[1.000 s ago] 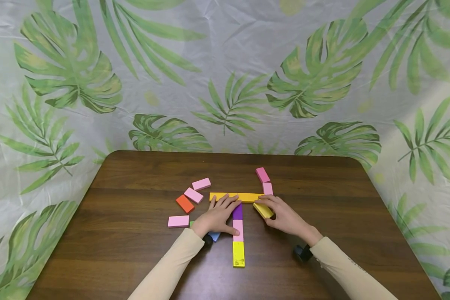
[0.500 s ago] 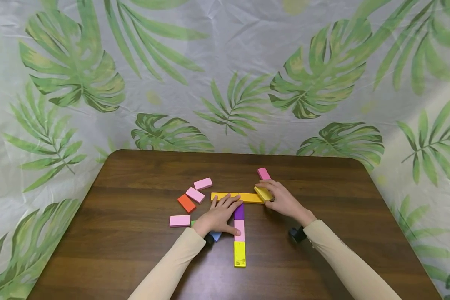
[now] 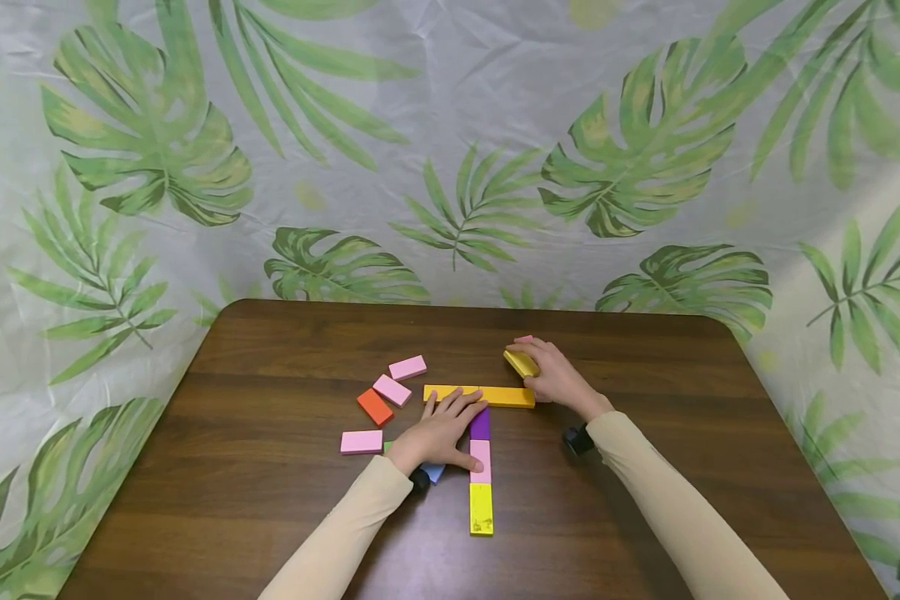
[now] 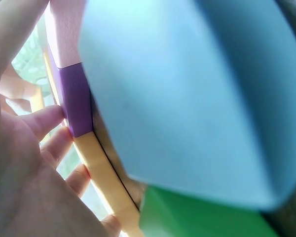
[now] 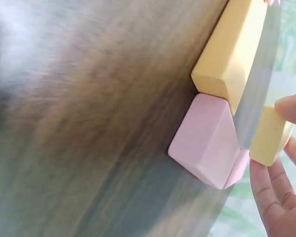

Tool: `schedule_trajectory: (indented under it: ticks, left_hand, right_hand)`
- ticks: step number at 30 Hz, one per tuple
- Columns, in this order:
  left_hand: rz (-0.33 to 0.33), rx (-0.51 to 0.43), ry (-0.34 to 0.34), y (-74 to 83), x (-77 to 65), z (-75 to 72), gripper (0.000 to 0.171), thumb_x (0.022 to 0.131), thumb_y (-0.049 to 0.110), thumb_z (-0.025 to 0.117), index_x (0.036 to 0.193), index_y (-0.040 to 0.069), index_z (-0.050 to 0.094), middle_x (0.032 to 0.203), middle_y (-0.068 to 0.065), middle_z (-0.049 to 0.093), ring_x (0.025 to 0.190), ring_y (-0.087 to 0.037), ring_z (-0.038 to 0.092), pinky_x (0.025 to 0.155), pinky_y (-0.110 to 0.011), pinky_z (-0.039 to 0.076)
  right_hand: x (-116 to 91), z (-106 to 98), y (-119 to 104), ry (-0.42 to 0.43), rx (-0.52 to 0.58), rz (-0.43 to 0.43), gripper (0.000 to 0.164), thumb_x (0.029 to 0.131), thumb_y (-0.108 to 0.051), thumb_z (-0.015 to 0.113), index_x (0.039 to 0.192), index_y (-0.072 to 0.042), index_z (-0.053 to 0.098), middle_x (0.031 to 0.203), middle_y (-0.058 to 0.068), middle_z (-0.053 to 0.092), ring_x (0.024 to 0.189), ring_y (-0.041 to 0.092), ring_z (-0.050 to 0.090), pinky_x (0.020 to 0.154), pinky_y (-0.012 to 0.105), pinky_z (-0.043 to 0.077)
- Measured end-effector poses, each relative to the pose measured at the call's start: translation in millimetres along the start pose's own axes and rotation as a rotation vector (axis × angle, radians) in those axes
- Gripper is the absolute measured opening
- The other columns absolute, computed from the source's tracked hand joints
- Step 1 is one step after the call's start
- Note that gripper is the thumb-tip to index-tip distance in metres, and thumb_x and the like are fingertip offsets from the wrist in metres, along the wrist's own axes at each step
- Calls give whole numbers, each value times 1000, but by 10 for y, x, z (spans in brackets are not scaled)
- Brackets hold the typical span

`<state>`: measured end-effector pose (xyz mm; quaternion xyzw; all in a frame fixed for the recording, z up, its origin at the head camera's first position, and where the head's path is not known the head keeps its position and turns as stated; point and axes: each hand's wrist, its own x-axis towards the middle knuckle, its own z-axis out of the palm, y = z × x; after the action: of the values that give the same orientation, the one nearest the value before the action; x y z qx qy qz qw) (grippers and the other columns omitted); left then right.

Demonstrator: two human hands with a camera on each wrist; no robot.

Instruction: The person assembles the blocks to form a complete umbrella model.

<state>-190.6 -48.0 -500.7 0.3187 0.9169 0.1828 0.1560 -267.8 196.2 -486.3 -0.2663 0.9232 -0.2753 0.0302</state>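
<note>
My right hand [image 3: 562, 381] pinches a yellow block [image 3: 521, 363] between thumb and fingers, just beyond the right end of an orange block row [image 3: 506, 397]. In the right wrist view that yellow block [image 5: 266, 136] is off the table, beside a pale pink block [image 5: 207, 136] and a darker pink block [image 5: 238, 169]. My left hand [image 3: 429, 437] rests with spread fingers on the row; its thumb touches a pink block [image 3: 480, 452]. That pink block lies between a purple block [image 3: 480, 425] and a bright yellow block [image 3: 482, 508] in a column below the row.
Left of the row lie several loose blocks: pink ones [image 3: 362, 442] and a red-orange block [image 3: 375, 407]. A blue block [image 4: 172, 98] and a green block [image 4: 197, 212] sit under the left wrist. The brown table [image 3: 270, 517] meets a leaf-print cloth [image 3: 465, 125] behind.
My right hand has lifted the yellow block from below the row's right end and carried it up over the row to its far side. The left hand has stayed in place.
</note>
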Motion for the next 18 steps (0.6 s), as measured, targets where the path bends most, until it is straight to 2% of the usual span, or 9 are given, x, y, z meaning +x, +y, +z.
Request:
schedule_trajectory:
  ticks: [5, 9, 18]
  left_hand:
    - [18, -15, 16, 11, -25, -10, 92, 79, 52, 72, 150, 10, 31, 156, -6, 22, 144, -29, 10, 110, -59, 2]
    - [-2, -7, -1, 7, -11, 2, 94, 78, 53, 73, 151, 12, 30, 157, -4, 20, 144, -28, 9, 110, -58, 1]
    - [-6, 17, -1, -2, 7, 24, 95, 77, 54, 73, 151, 13, 29, 157, -3, 20, 144, -28, 10, 110, -59, 4]
  right_hand:
    - [103, 24, 36, 12, 6, -4, 55, 78, 7, 58, 133, 0, 54, 140, 23, 44, 128, 41, 39, 107, 57, 22]
    - [171, 46, 48, 17, 14, -18, 54, 79, 8, 57, 132, 1, 54, 139, 24, 43, 128, 40, 39, 107, 57, 20]
    - [303, 109, 41, 21, 39, 19, 51, 82, 11, 55, 131, 1, 55, 141, 22, 42, 130, 39, 36, 110, 55, 17]
